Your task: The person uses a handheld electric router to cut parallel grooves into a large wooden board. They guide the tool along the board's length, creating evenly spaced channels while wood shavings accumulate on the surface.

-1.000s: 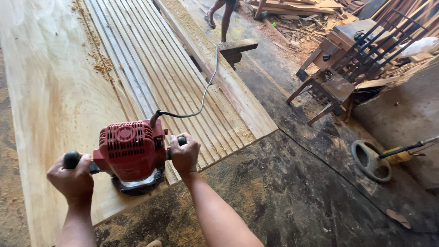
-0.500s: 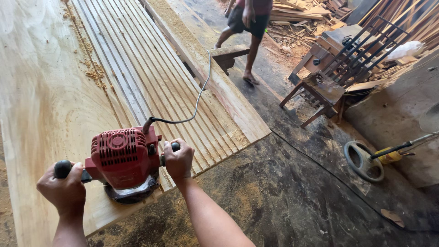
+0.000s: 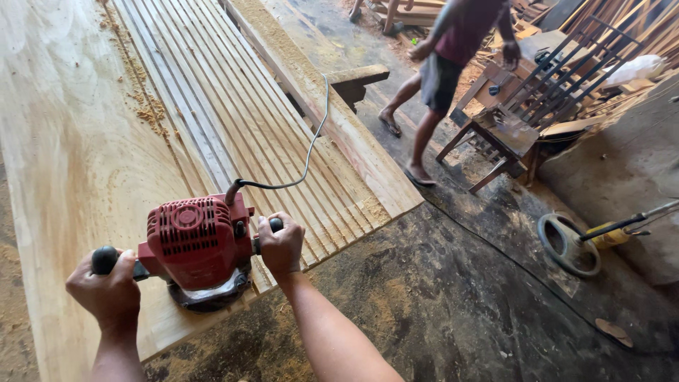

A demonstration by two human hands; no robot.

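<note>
1. A red electric router (image 3: 198, 247) sits at the near end of a long pale wooden plank (image 3: 71, 163), at about 7 o'clock in the view, its round base flat on the wood close to the plank's near edge.
2. The left hand (image 3: 106, 293) is clenched around the router's black left knob; the knob's tip shows just above the knuckles.
3. The right hand (image 3: 281, 247) is clenched around the black right knob, at 3 o'clock from the motor housing.
4. A grey power cord (image 3: 311, 141) leaves the top of the router and runs toward 1 o'clock across the plank.
5. Parallel grooves (image 3: 233, 120) run lengthwise down the right half of the plank, from 12 o'clock down to the router; sawdust (image 3: 141, 99) lies along their left edge.
6. At 1 o'clock another person (image 3: 453, 64) in a dark red shirt and shorts walks across the dark floor.
7. A wooden chair (image 3: 523, 113) stands just beside that person, at 2 o'clock.
8. A round-headed tool with a yellow body (image 3: 576, 244) lies on the floor at 3 o'clock, well apart from the plank.
</note>
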